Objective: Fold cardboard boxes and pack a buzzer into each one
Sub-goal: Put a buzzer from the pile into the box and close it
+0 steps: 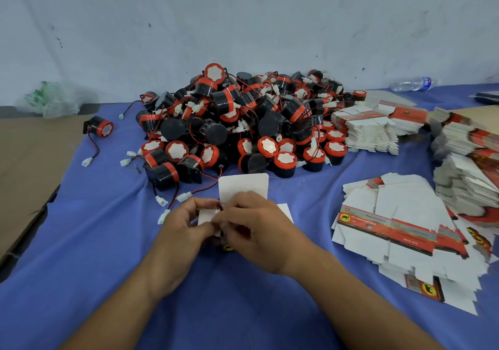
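Note:
A small cardboard box (243,187), white inside with its top flap standing up, sits on the blue cloth (108,241) in front of me. My left hand (186,223) and my right hand (253,223) both grip it at its middle, fingers curled over the flaps. A red and black part shows between my fingers; whether a buzzer is inside I cannot tell. Behind the box lies a big heap of black and red buzzers (243,120) with red wires and white plugs.
Flat unfolded box blanks lie fanned at the right (399,231), with taller stacks behind (372,128) and at the far right (469,166). One lone buzzer (100,127) lies at the left. A plastic bottle (413,83) lies by the wall. Brown cardboard (29,160) borders the cloth's left.

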Tool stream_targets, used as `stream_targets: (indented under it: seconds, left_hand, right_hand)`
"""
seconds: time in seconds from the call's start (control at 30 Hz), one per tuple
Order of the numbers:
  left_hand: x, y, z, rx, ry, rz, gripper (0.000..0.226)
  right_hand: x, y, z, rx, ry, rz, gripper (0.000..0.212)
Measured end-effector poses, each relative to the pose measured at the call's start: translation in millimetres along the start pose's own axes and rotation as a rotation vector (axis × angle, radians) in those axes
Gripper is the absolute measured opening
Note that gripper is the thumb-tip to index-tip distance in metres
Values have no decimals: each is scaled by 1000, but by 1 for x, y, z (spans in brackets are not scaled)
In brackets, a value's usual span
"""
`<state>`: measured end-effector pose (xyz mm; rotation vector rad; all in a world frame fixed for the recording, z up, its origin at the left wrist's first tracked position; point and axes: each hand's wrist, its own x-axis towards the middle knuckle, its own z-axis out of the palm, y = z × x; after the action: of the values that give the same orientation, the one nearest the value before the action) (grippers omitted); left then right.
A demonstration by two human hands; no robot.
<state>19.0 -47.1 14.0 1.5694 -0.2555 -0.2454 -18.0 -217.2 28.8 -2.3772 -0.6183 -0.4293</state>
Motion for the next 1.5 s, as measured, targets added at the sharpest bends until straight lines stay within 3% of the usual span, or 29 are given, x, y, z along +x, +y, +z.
stream_targets:
  seconds: [0.27, 0.43, 0.67, 0.73, 0.83, 0.97, 1.03, 1.1, 1.13, 1.2, 1.27, 1.37, 1.4, 1.5]
  left_hand:
    - [4, -3, 2, -91, 138, 2, 39]
    - [0, -3, 5, -78, 93, 60, 37]
    - [-4, -3, 7, 14, 68, 205, 29]
    - [-8, -3, 9, 78, 16, 246, 35]
    - [-10, -6, 13, 363, -18, 364, 30]
    - [-7, -11, 12, 631, -11, 457, 31]
    - [-4, -14, 11, 707, 6, 447, 32]
    - [-2, -16, 12, 723, -8, 405, 39]
    - [-2, -16, 13, 704, -22, 384, 41]
    - [-1, -16, 15, 630, -43, 369, 36]
    - [1, -16, 16, 575, -42, 411, 28]
    - [1, -14, 20, 535, -25, 453, 24]
    - [0, -13, 21, 522, -19, 457, 22]
    - [-1, -14, 21, 479, -21, 412, 18]
  right_hand:
    - [1, 0, -4, -53, -70, 45, 22]
    - [4, -2, -7, -2, -10, 140, 20]
    - [7, -3, -8, -205, -102, 211, 28]
    - [6, -4, -10, -285, -194, 206, 35]
    - [4, -4, -15, -323, -286, 184, 34]
    - [-3, 6, -37, -100, -302, 102, 23]
    - [-9, 14, -56, 61, -211, 138, 15]
    - [-14, 27, -74, 93, -3, 276, 7]
    - [-17, 35, -80, 78, 61, 385, 12]
    - [-22, 44, -87, 113, 2, 652, 19]
    - [-25, 48, -85, 367, -81, 777, 13]
    - [-24, 42, -78, 776, -33, 665, 15]
    - [-22, 39, -73, 783, -43, 614, 13]
    - [-17, 36, -46, 464, -97, 626, 13]
